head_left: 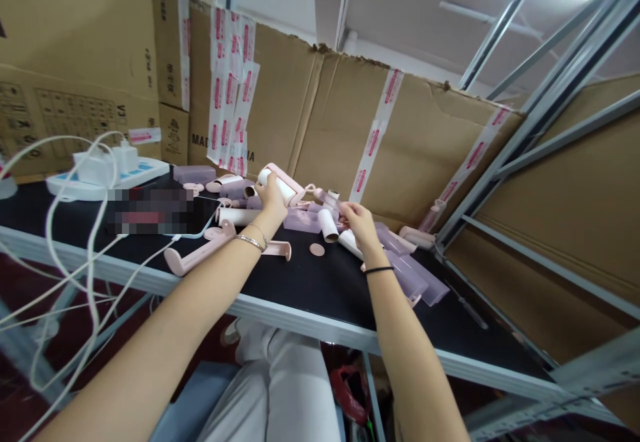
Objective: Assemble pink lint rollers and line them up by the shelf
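Observation:
My left hand point(271, 197) is closed around a lint roller point(286, 187) with a white roll in a pink frame, held above the black tabletop. A pink loop point(311, 189) hangs at the roller's right end. My right hand point(356, 221) is to the right, its fingertips pinched together over the pile; what they hold, if anything, I cannot make out. Just left of those fingers a white paper roll point(329, 226) leans with its hollow end showing. Pale purple translucent covers point(303, 221) lie beneath and between the hands.
Pink roller frames point(203, 250) lie at front left, a small pink disc point(317, 249) at centre. More purple covers point(407, 275) are at right. A blurred-out device point(150, 212), a power strip point(107, 177) and white cables point(90, 255) occupy the left. Cardboard point(320, 115) walls the back.

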The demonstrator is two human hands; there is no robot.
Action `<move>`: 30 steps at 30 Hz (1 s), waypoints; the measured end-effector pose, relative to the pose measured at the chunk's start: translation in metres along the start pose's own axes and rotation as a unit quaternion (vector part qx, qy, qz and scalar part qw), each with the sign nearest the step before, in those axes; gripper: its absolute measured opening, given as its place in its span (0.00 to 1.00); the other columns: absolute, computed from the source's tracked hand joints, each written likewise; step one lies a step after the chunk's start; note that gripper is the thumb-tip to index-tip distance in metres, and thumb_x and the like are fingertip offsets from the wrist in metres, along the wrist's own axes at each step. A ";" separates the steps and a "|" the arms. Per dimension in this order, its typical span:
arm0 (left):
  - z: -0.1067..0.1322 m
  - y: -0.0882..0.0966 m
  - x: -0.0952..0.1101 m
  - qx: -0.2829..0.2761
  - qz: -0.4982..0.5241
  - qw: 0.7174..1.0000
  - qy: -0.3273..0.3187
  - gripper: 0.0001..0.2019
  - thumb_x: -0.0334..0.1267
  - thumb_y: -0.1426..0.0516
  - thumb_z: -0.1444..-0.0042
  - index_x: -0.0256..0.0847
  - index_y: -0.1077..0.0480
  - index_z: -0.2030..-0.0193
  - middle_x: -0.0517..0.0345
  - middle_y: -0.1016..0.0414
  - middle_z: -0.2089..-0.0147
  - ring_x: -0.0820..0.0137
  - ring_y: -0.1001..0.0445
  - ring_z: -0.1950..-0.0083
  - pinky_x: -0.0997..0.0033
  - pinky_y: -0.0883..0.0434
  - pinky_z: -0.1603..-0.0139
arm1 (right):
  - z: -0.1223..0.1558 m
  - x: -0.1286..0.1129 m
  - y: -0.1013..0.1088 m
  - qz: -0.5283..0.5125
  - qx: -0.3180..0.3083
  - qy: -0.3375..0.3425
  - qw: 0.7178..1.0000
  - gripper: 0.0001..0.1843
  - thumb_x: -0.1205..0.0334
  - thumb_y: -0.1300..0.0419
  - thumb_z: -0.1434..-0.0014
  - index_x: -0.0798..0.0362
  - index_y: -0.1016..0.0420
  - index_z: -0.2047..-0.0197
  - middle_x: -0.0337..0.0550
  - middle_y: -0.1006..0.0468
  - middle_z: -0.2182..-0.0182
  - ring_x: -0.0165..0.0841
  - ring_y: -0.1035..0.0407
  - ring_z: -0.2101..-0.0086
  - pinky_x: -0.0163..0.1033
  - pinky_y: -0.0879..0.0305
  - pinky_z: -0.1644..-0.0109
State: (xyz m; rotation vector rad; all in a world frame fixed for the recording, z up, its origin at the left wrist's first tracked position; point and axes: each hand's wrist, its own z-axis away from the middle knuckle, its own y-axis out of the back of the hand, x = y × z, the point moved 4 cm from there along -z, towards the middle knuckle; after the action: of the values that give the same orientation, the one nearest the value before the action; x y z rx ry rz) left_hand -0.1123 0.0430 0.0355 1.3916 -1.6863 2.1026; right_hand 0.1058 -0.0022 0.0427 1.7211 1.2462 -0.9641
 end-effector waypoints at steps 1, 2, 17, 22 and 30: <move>0.001 -0.001 -0.004 -0.009 -0.004 1.000 0.007 0.17 0.46 0.43 0.53 0.45 0.45 0.59 0.58 0.35 0.64 0.68 0.28 0.63 0.68 0.29 0.68 | 0.001 0.004 0.010 -0.089 0.036 -0.008 0.995 0.08 0.57 0.40 0.54 0.53 0.31 0.71 0.31 0.33 0.82 0.24 0.38 0.80 0.30 0.41 0.77; 0.003 -0.001 -0.008 -0.014 -0.009 1.000 0.015 0.17 0.45 0.43 0.53 0.45 0.44 0.60 0.59 0.35 0.65 0.68 0.28 0.65 0.69 0.29 0.68 | 0.002 0.007 0.018 -0.168 0.069 -0.018 0.983 0.09 0.58 0.39 0.55 0.53 0.32 0.71 0.30 0.33 0.81 0.23 0.38 0.80 0.29 0.40 0.77; 0.045 -0.021 -0.029 -0.239 -0.097 0.966 0.004 0.17 0.40 0.40 0.55 0.44 0.39 0.58 0.59 0.30 0.66 0.70 0.28 0.68 0.67 0.28 0.68 | 0.012 0.003 0.033 -0.129 0.090 0.052 0.986 0.21 0.39 0.53 0.43 0.48 0.39 0.61 0.35 0.30 0.74 0.30 0.31 0.72 0.37 0.33 0.65; 0.045 -0.023 -0.030 -0.280 -0.091 0.956 0.016 0.17 0.42 0.41 0.54 0.44 0.38 0.57 0.58 0.29 0.67 0.68 0.26 0.70 0.64 0.27 0.67 | 0.028 -0.014 0.007 0.206 -0.019 0.218 0.954 0.15 0.57 0.50 0.40 0.51 0.39 0.51 0.47 0.28 0.58 0.35 0.33 0.58 0.44 0.39 0.50; 0.049 -0.026 -0.024 -0.355 -0.130 0.924 -0.054 0.16 0.41 0.40 0.54 0.43 0.33 0.57 0.58 0.29 0.63 0.72 0.28 0.65 0.70 0.28 0.63 | 0.036 -0.015 -0.002 0.371 -0.107 0.246 0.889 0.13 0.64 0.52 0.41 0.54 0.33 0.53 0.49 0.32 0.58 0.37 0.34 0.60 0.42 0.39 0.53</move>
State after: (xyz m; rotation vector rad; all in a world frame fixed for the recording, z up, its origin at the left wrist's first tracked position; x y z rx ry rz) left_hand -0.0557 0.0229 0.0357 1.3812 -1.8899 1.1056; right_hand 0.0955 -0.0397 0.0409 2.0757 0.8002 0.0683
